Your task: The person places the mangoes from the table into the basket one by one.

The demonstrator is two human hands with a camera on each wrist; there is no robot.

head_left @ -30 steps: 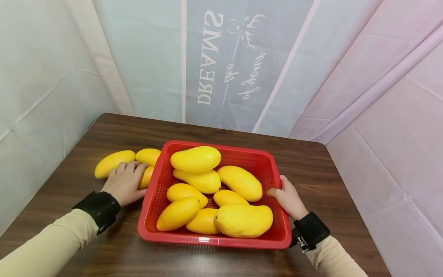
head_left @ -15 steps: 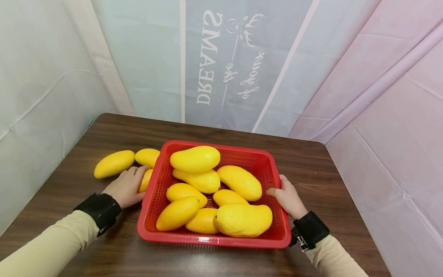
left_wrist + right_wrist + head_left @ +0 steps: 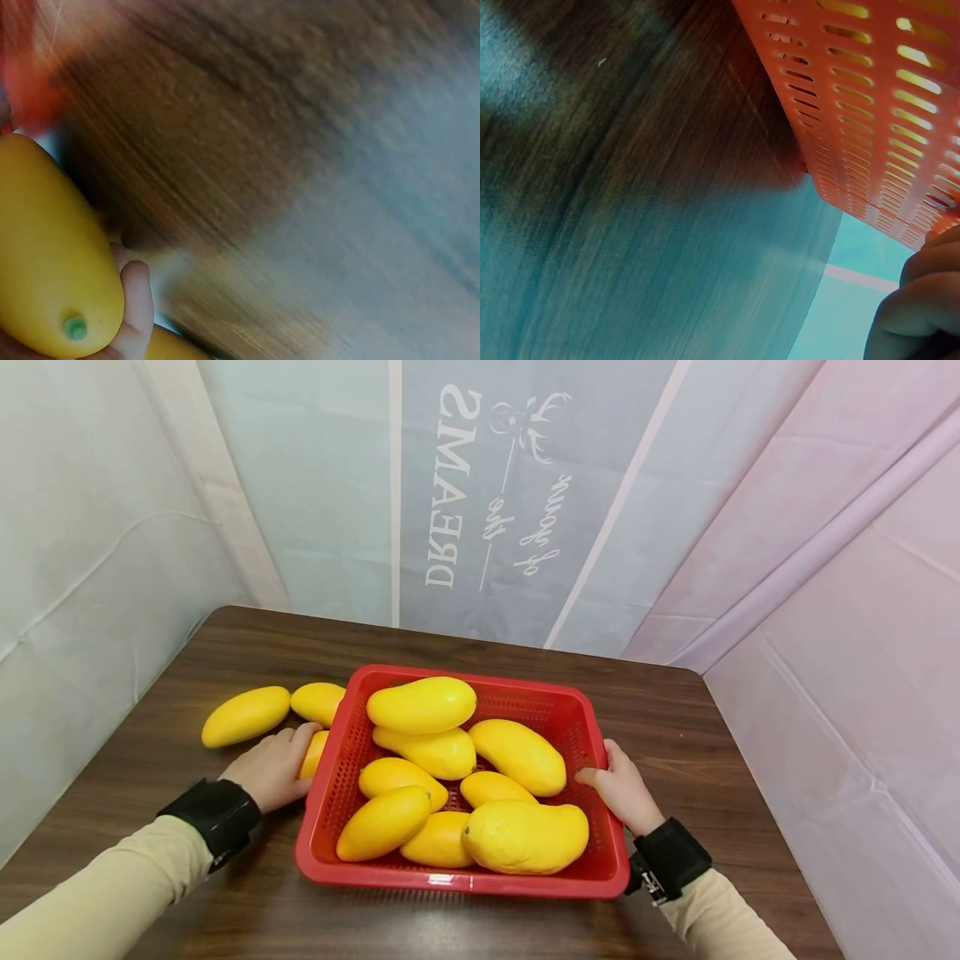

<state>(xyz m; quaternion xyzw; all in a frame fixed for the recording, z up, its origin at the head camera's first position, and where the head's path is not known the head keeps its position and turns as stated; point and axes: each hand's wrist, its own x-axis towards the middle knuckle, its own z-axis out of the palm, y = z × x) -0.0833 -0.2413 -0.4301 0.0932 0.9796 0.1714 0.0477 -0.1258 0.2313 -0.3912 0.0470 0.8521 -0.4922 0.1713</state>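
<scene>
My left hand (image 3: 268,770) curls round a yellow mango (image 3: 313,755) just left of the red plastic basket (image 3: 375,878). In the left wrist view that mango (image 3: 52,247) shows a green stem end, with fingers (image 3: 137,296) along its side. On the basket's right side, my right hand (image 3: 628,789) grips the rim, thumb over the inner edge. The right wrist view has curled fingers (image 3: 922,292) against the slotted wall (image 3: 855,112). Several mangoes lie inside the basket, among them a large one (image 3: 527,837) at the front right and another (image 3: 422,705) at the back left.
Two loose mangoes lie beyond my left hand: one at the far left (image 3: 246,717), one (image 3: 318,702) partly hidden behind the basket's rim. The dark wooden table (image 3: 660,710) ends at a printed fabric curtain (image 3: 517,510), with pale fabric walls on both sides.
My left hand's fingers have drawn back from the far-left mango and closed round the near one by the basket. The right hand and basket have stayed practically still.
</scene>
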